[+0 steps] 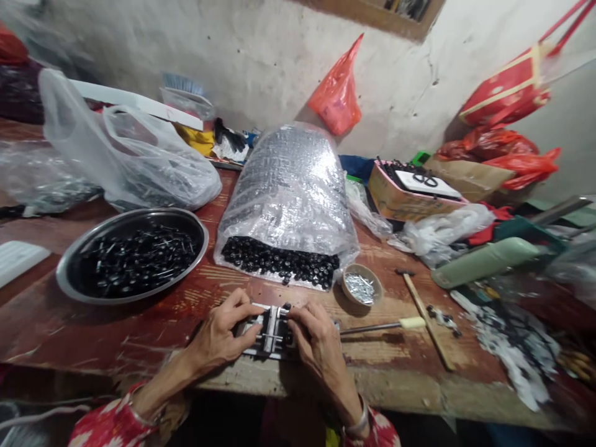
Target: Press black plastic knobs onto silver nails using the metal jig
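Note:
A small metal jig (270, 341) with pale rails and a raised middle bar lies near the table's front edge, between my two hands. My left hand (228, 329) has its thumb and index finger bent onto the jig's left side; what is under the fingertips is too small to make out. A thin metal pin (274, 336) crosses the jig's middle. My right hand (319, 332) curls over the right end, with a small black part (289, 338) partly hidden at its fingertips. Behind the jig, a silvery bubble-wrap bag (288, 180) spills black round parts (284, 259).
A steel bowl (63, 273) of black parts with pins stands left. A small bowl (345, 287) of metal pins, a screwdriver-like tool (382, 326) and a hammer (426, 316) lie right. Beyond are a plastic bag (153, 161), a carton (395, 198) with scissors (424, 180) and a green bottle (487, 261).

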Demonstrator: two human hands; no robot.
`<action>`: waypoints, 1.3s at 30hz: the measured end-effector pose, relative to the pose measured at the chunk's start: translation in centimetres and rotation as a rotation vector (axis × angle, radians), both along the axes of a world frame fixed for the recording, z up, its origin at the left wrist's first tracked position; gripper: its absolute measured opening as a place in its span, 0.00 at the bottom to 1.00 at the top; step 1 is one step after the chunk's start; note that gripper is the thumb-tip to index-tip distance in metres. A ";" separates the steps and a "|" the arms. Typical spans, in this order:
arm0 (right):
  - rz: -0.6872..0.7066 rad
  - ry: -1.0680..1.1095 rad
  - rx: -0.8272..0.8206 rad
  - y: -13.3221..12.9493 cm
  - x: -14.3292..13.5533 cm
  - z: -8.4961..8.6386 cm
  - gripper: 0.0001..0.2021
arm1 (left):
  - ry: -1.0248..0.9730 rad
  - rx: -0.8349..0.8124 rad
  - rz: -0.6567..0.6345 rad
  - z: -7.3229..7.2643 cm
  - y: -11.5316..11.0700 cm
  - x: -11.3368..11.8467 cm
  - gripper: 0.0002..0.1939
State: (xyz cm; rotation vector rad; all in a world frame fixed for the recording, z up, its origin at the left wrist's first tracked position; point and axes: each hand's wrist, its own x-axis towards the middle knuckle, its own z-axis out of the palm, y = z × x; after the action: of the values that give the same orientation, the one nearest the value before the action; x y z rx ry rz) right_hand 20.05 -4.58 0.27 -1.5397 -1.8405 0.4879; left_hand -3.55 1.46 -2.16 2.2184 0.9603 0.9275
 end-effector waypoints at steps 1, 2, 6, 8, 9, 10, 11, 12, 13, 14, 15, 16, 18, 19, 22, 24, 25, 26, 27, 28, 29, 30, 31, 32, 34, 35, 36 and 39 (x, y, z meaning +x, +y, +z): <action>0.022 0.060 0.000 -0.1 0.8 0.3 0.08 | 0.001 0.007 -0.008 -0.1 0.0 -0.1 0.12; 0.020 0.108 0.014 -0.1 1.9 0.6 0.08 | 0.000 0.018 -0.016 -0.1 0.1 -0.2 0.12; -0.244 -0.055 0.117 0.9 8.3 1.4 0.11 | -0.031 0.071 -0.029 -0.4 0.1 -0.4 0.14; -0.368 -0.236 0.097 2.1 11.7 1.4 0.12 | -0.033 0.089 -0.018 -0.6 0.0 -0.3 0.14; -0.401 -0.283 0.083 2.9 13.1 1.2 0.12 | -0.028 0.098 -0.011 -0.7 0.0 -0.3 0.14; -0.419 -0.322 0.064 3.6 14.3 1.0 0.12 | -0.022 0.110 -0.004 -0.7 0.0 -0.3 0.14; -0.422 -0.346 0.044 4.4 15.2 0.7 0.11 | -0.017 0.123 0.002 -0.8 0.0 -0.2 0.14; -0.415 -0.373 0.021 5.2 15.8 0.3 0.10 | -0.014 0.137 0.004 -0.9 0.0 -0.2 0.14; -0.401 -0.397 -0.002 6.0 16.2 0.0 0.09 | -0.012 0.151 0.002 -1.0 0.0 -0.2 0.14; -0.383 -0.416 -0.021 6.7 16.4 -0.3 0.08 | -0.011 0.166 -0.003 -1.1 0.0 -0.1 0.14; -0.367 -0.429 -0.035 7.3 16.4 -0.6 0.08 | -0.012 0.178 -0.005 -1.2 0.0 -0.1 0.14; -0.353 -0.438 -0.044 7.9 16.4 -0.9 0.08 | -0.013 0.190 -0.004 -1.2 0.0 -0.1 0.14; -0.332 -0.440 -0.050 8.7 16.3 -1.2 0.09 | -0.012 0.210 0.003 -1.3 0.0 -0.1 0.14; -0.325 -0.434 -0.049 8.9 16.4 -1.3 0.09 | -0.012 0.215 0.009 -1.3 0.0 0.0 0.14; -0.312 -0.389 -0.033 8.8 16.6 -1.6 0.09 | -0.014 0.223 0.014 -1.1 -0.1 0.1 0.14; -0.314 -0.342 -0.009 8.3 16.9 -1.7 0.10 | -0.010 0.221 0.018 -1.1 -0.2 0.1 0.14; -0.317 -0.316 0.007 8.0 17.0 -1.7 0.10 | -0.009 0.218 0.019 -1.1 -0.2 0.1 0.14; -0.321 -0.290 0.024 7.7 17.0 -1.7 0.11 | -0.009 0.217 0.021 -1.1 -0.2 0.0 0.14; -0.327 -0.265 0.040 7.4 17.0 -1.7 0.11 | -0.011 0.218 0.021 -1.2 -0.3 0.0 0.14; -0.335 -0.243 0.056 7.2 17.0 -1.7 0.12 | -0.015 0.219 0.021 -1.3 -0.3 0.0 0.14; -0.344 -0.225 0.072 7.0 17.0 -1.7 0.12 | -0.018 0.220 0.020 -1.4 -0.3 0.0 0.14; -0.352 -0.209 0.087 6.9 17.0 -1.6 0.13 | -0.018 0.218 0.019 -1.5 -0.3 -0.1 0.14; -0.359 -0.196 0.103 6.8 16.9 -1.6 0.13 | -0.017 0.215 0.018 -1.5 -0.3 -0.1 0.15; -0.365 -0.183 0.119 6.8 16.9 -1.5 0.14 | -0.013 0.207 0.020 -1.6 -0.3 -0.1 0.15; -0.374 -0.161 0.157 6.8 16.8 -1.4 0.14 | -0.011 0.190 0.025 -1.5 -0.3 0.0 0.14; -0.375 -0.151 0.175 6.8 16.7 -1.4 0.15 | -0.015 0.187 0.029 -1.5 -0.4 0.1 0.14; -0.374 -0.142 0.193 6.8 16.6 -1.3 0.15 | -0.019 0.184 0.034 -1.4 -0.4 0.1 0.14; -0.353 -0.119 0.230 6.3 15.7 -1.0 0.14 | -0.023 0.179 0.048 -1.2 -0.6 0.2 0.13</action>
State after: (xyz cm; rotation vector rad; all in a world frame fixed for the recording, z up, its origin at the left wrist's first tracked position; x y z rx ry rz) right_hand 35.72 1.73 -0.69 -1.7116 -1.5957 0.0202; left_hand -3.31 0.88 -3.32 2.3360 0.9567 1.0966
